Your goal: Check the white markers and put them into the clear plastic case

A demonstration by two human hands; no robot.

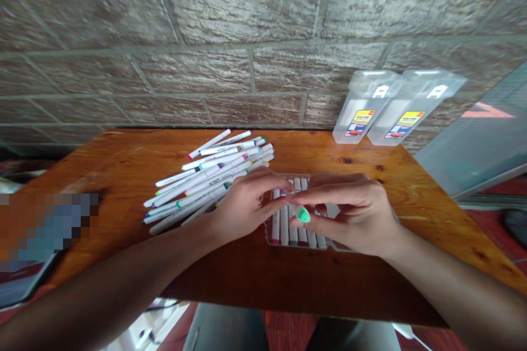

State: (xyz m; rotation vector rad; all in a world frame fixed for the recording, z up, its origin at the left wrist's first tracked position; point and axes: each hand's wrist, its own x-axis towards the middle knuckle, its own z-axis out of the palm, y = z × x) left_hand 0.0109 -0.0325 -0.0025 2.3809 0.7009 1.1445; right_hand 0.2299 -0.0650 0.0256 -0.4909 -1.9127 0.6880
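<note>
Over a clear plastic case (269, 230), my two hands meet at a white marker with a green end (303, 214) pointing toward me. My right hand (356, 211) grips it between thumb and fingers. The thumb and forefinger of my left hand (247, 200) close in at the same marker, partly covering its barrel. Below my hands, several white markers (284, 225) lie side by side in the case, one with a magenta end. My right hand hides much of the case's right part.
A loose pile of white markers (214, 175) with coloured ends lies left of the case. Two translucent plastic boxes (358, 107) with labels stand against the brick wall (280, 71) at the back right. A blurred-out device (37, 263) sits at the left edge of the wooden table (119, 175).
</note>
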